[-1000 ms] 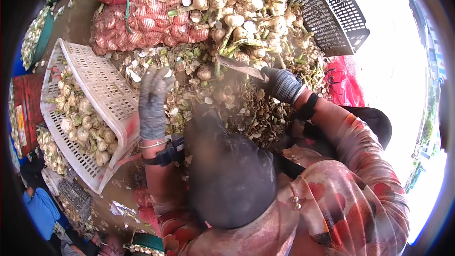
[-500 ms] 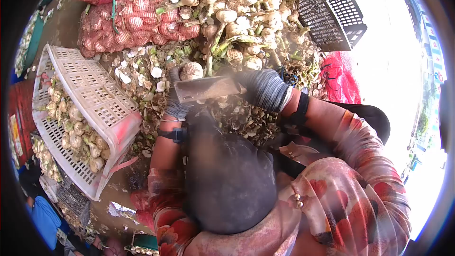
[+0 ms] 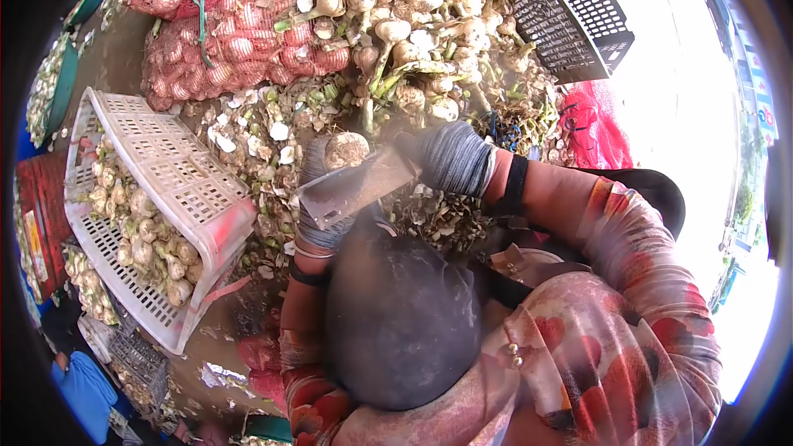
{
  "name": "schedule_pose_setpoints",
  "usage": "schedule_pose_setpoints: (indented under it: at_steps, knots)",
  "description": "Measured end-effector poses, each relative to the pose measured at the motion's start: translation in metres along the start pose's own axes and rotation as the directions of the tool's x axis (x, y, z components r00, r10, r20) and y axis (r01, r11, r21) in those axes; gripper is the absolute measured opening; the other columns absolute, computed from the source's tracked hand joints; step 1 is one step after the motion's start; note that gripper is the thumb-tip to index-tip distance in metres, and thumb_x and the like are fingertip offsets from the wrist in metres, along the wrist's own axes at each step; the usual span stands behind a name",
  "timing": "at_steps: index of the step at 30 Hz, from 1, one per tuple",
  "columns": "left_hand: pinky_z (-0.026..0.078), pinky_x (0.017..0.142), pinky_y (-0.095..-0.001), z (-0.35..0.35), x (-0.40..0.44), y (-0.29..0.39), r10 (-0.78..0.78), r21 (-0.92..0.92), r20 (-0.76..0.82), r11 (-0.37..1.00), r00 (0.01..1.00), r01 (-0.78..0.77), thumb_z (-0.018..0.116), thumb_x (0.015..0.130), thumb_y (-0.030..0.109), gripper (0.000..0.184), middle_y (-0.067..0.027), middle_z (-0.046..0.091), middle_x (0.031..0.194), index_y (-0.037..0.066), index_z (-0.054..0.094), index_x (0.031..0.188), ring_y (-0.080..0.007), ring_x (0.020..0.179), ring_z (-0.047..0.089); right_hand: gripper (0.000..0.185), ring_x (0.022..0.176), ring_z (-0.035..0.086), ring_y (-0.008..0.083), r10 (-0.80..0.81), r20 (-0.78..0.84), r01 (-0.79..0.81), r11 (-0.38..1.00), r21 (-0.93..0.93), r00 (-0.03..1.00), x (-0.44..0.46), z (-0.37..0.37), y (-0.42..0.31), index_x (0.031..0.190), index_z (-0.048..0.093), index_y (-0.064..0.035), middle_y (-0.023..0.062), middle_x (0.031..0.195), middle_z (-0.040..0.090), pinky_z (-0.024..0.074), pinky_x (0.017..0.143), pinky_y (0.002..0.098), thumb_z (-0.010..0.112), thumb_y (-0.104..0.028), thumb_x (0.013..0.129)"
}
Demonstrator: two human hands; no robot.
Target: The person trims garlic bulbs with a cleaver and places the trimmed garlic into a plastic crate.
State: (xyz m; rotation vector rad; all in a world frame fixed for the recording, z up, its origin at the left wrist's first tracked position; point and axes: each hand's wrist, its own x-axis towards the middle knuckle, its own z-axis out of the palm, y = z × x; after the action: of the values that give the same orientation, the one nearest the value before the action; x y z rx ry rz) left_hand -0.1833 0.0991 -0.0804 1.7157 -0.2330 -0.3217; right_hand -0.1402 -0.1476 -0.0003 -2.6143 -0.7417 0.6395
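My right hand (image 3: 453, 157), in a grey glove, is wrapped round the handle of a broad cleaver (image 3: 353, 190), whose blade points left. My left hand (image 3: 318, 169), gloved too, is closed round a garlic bulb (image 3: 346, 150), held just above the blade. The blade covers part of the left palm; whether its edge touches the bulb I cannot tell. Beyond the hands lies a heap of garlic (image 3: 421, 25) with green stems. Loose skins and trimmings (image 3: 438, 215) are spread below and around the hands.
A white plastic crate (image 3: 178, 165) with garlic bulbs is tilted at left. Red net sacks of garlic (image 3: 239, 41) lie at upper left. A black crate (image 3: 562, 12) stands at upper right beside red netting (image 3: 596, 124). Someone in blue (image 3: 85, 392) is at lower left.
My left hand has come from beside the white crate to the middle and taken hold of a bulb. The cleaver has moved down and left, close to that hand.
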Motion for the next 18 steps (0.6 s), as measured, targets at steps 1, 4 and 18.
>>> schedule_pose_setpoints:
  at_steps: [1,4,18]
  knots:
    - [0.052,0.087,-0.0302,0.003,0.006,0.018,-0.065,-0.121,0.010,0.991,0.998,0.066,0.069,0.084,0.009,0.055,-0.0100,0.061,0.112,0.002,0.042,0.131,-0.0177,0.098,0.062,0.026,0.073,0.067,0.0383,-0.037,-0.049,0.036,0.999,-0.015,0.998,0.000,0.004,0.004,0.099,0.056,-0.0078,0.0161,0.074,0.065,0.0503,0.059,0.0477,0.060,-0.010,0.073]
    - [0.053,0.083,-0.0307,0.012,0.019,0.084,-0.088,0.118,-0.186,0.987,0.979,0.111,0.077,0.075,0.006,0.060,-0.0100,0.062,0.106,0.002,0.044,0.125,-0.0178,0.096,0.062,0.023,0.072,0.067,0.0368,-0.022,-0.087,0.018,0.999,-0.042,0.996,0.004,0.013,0.029,0.100,0.057,-0.0069,0.0164,0.074,0.065,0.0512,0.060,0.0466,0.061,-0.015,0.079]
    - [0.041,0.102,-0.0361,-0.009,0.027,0.057,-0.061,-0.261,-0.266,0.965,0.962,-0.011,0.068,0.084,0.043,0.069,-0.0147,0.055,0.123,0.000,0.043,0.132,-0.0271,0.118,0.050,0.060,0.082,0.057,0.0095,0.206,-0.157,0.063,0.400,0.914,0.966,0.035,0.005,-0.016,0.126,0.057,-0.0051,0.0033,0.090,0.064,0.0490,0.074,0.0285,0.073,-0.045,0.083]
